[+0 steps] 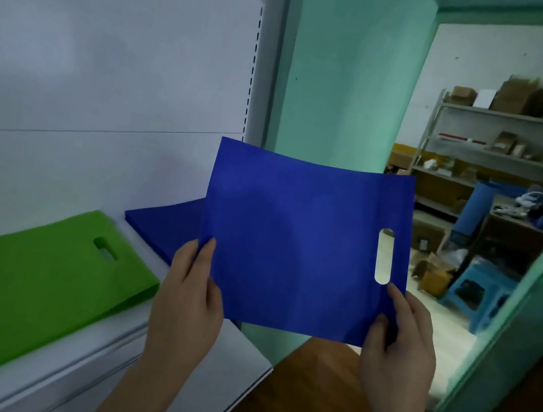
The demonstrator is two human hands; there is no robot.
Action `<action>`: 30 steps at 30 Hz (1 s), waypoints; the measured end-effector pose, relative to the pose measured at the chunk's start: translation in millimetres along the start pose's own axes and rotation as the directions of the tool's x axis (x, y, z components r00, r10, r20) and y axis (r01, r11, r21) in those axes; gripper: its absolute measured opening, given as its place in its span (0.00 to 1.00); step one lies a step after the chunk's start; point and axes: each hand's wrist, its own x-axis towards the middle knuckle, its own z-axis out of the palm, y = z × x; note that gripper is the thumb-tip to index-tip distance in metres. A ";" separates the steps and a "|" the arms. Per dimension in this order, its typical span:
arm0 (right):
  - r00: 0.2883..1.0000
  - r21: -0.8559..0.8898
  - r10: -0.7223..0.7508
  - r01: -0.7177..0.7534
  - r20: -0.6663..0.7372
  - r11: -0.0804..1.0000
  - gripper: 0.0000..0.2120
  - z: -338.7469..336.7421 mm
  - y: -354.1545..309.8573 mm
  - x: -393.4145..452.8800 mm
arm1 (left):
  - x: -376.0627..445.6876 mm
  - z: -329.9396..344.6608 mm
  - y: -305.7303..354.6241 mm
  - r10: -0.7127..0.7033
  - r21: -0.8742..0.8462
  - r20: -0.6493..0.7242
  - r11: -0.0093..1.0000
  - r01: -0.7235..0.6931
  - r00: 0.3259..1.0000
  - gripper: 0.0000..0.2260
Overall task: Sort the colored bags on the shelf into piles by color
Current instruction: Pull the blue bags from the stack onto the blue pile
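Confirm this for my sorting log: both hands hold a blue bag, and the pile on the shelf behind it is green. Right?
Not quite. In the head view, the pile behind the held blue bag is blue; left hand and right hand do hold it.

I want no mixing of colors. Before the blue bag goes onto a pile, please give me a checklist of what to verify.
1. Held blue bag gripped by both hands, left hand and right hand: ok.
2. Blue pile on the shelf in view behind the bag: ok.
3. Green pile lies apart from the blue pile: ok.
4. Held bag flat, not folded: ok, slightly curved.
5. Only one bag held: cannot tell.
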 end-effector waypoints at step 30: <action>0.655 0.416 -0.499 0.294 0.568 0.860 0.15 294.4 46.1 189.3 | 78.2 94.8 -62.5 -0.424 0.747 -0.299 0.453 0.486 0.855 0.07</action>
